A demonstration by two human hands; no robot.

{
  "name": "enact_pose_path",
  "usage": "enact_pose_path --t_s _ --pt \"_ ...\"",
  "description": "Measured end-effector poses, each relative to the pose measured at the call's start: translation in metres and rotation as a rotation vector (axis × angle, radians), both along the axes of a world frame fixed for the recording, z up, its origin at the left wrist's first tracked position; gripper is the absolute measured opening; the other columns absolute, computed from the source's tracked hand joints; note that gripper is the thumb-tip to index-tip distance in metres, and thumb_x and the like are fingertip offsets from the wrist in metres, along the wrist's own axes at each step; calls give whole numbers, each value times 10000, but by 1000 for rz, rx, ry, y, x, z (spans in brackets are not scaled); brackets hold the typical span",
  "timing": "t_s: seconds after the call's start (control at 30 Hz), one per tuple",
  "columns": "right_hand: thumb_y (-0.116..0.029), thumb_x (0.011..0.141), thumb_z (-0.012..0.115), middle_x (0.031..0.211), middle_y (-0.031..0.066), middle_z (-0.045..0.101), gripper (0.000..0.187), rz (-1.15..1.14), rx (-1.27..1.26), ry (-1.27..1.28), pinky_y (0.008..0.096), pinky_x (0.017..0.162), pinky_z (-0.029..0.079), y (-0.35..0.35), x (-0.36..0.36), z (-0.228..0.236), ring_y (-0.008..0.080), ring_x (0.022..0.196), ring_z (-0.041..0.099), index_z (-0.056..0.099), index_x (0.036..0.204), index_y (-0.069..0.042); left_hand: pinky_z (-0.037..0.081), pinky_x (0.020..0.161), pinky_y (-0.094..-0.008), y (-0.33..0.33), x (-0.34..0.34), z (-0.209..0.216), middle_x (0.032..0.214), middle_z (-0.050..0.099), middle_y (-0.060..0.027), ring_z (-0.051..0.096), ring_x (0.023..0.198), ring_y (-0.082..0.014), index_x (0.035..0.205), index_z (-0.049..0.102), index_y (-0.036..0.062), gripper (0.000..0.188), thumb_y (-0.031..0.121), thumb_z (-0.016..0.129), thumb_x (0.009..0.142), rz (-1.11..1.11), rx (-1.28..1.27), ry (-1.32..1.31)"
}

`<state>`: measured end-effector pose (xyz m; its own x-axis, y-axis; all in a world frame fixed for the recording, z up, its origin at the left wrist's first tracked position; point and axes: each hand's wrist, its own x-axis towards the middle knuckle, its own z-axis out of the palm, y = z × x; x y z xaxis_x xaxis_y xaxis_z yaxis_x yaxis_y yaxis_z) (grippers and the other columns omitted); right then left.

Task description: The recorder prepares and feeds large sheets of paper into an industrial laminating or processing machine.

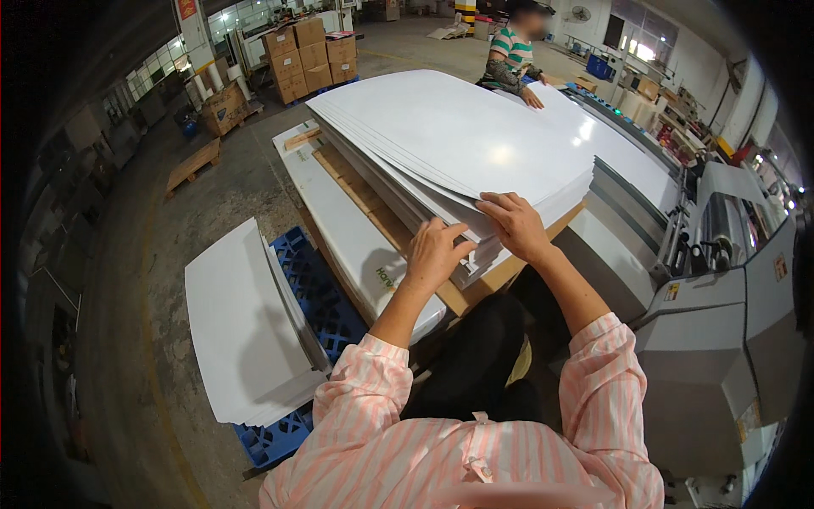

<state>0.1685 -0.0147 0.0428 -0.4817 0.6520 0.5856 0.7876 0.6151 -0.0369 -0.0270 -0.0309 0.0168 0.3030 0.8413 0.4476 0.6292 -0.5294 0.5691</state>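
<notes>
A tall stack of large, glossy white sheets (424, 119) lies in front of me. My right hand (517, 225) grips the near corner of the top sheets, with fingers on the upper face and the thumb mostly hidden. That corner is raised, leaving a gap above the sheets below. Just left of it, my left hand (435, 253) is at the stack's near edge, fingers bent and thumb apart from them. Nothing shows between its fingers; whether the fingertips touch the sheet edges is hard to tell.
Lower left, more white sheets (242, 327) lie on a blue plastic pallet (315, 284). A grey machine (712, 348) stands close on the right. Across the stack, a person in a striped shirt (511, 53) has a hand on a white sheet. Cardboard boxes (312, 55) stand behind.
</notes>
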Motion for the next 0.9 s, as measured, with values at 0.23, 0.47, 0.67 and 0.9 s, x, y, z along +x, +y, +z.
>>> enact_pose_path --t_s 0.23,0.47,0.67,0.9 --pt "-4 700 590 1195 62 565 332 6 -40 -61 338 810 497 -2 -2 14 235 988 560 665 1003 -119 497 721 -328 -3 40 -23 908 597 -161 600 796 -218 1388 225 0 708 119 628 818 -55 -186 -876" --pt "-115 772 589 1183 79 572 185 -178 -135 -23 384 852 440 -9 -22 16 269 1057 517 693 925 -100 524 710 -284 30 37 -40 982 551 -96 579 833 -150 1355 248 -69 586 91 566 890 -100 -547 -1521" --pt "-351 805 599 1140 95 595 292 -282 -361 -40 395 842 415 -17 -31 36 282 1048 518 707 904 -98 511 725 -259 25 39 -42 1006 580 -93 579 852 -133 1346 287 -73 564 102 574 893 -91 -498 -1468" --pt "-338 776 606 1049 67 642 268 -307 -359 -28 395 792 453 -10 -37 37 285 964 560 726 798 -100 496 727 -266 29 38 -51 990 579 -93 566 856 -134 1342 293 -77 556 87 571 889 -86 -447 -1477"
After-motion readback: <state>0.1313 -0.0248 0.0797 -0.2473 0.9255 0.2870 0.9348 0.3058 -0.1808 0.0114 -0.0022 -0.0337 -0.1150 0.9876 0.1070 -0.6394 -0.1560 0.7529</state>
